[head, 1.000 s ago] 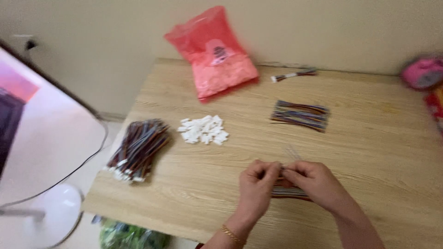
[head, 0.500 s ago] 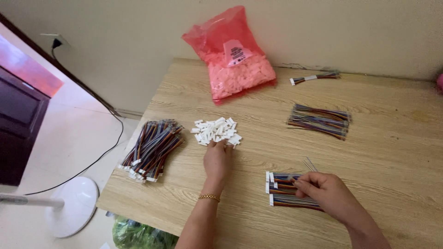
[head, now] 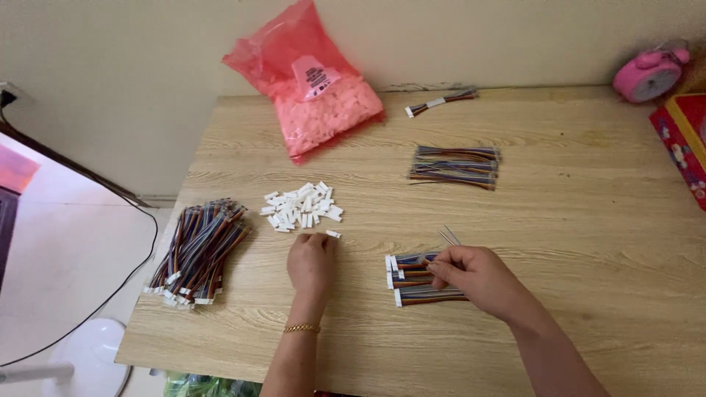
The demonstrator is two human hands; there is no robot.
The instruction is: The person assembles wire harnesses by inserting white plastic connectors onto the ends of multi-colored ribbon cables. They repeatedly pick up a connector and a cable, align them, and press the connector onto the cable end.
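- The left hand [head: 312,259] has moved away from the right: a second ago both hands worked together over one cable, half a second ago the left was already out at the pile, and now it rests just below the little heap of white plugs [head: 301,206], fingers curled, fingertips close on a single plug [head: 334,234] lying apart from the heap; I cannot tell whether it is pinched yet
- The right hand [head: 474,276] stays by the small bunch of finished cables [head: 415,278], which lies on the table touching its fingers; thumb and forefinger are pinched on a thin wire end, with two bare wire tips [head: 448,235] sticking up past the knuckles
- Judged from this, one cable is done and laid down, and a fresh plug is being fetched for the next
- To the left, near the table edge, lies a thick bundle of coloured cables [head: 197,251] with white ends
- Further up the table [head: 573,220], light wood grain, a flat bunch of loose wires [head: 456,165], well apart from the hands
- At the back, a pink plastic bag [head: 312,88] of white parts leans on the wall, and a short cable [head: 441,102] beside it
- Far right, a pink alarm clock [head: 649,73] and a red box [head: 682,140]
- Beyond the left edge, pale floor, a black cord [head: 110,294] and a white fan base [head: 92,360]
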